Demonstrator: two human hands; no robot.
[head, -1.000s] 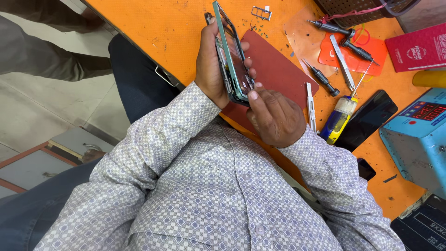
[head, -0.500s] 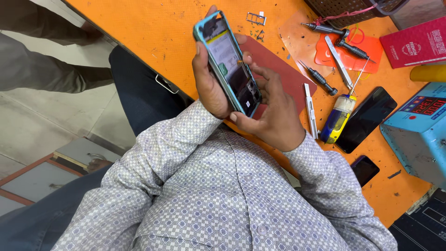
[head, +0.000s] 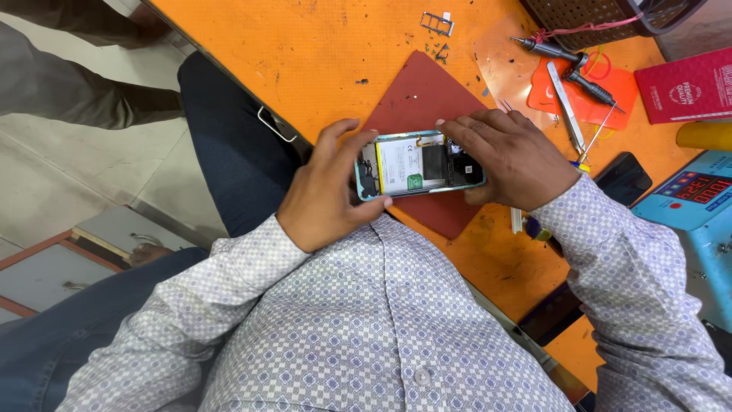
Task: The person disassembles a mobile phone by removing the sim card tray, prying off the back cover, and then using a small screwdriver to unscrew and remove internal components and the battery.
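While we hold the opened phone (head: 419, 166) over the red mat (head: 423, 99), our left hand (head: 328, 191) grips its near end, right hand (head: 511, 156) its far end; beyond, screwdrivers (head: 568, 65) lie before a dark basket (head: 602, 19), contents hidden.

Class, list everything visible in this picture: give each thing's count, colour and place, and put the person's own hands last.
Opened phone with its back cover off: one, teal-edged, held above the mat.
Flat rubber work mat: one, dark red, on the table.
Orange worktable: one, top of view.
Metal SIM tray: one, silver, table top.
Screwdrivers: two, dark, upper right.
Tweezers: one, silver, right of mat.
Black phone: one, by the right sleeve.
Blue machine with red display: one, right edge.
Left hand: gripping the phone's end.
Right hand: covering the phone's other end.
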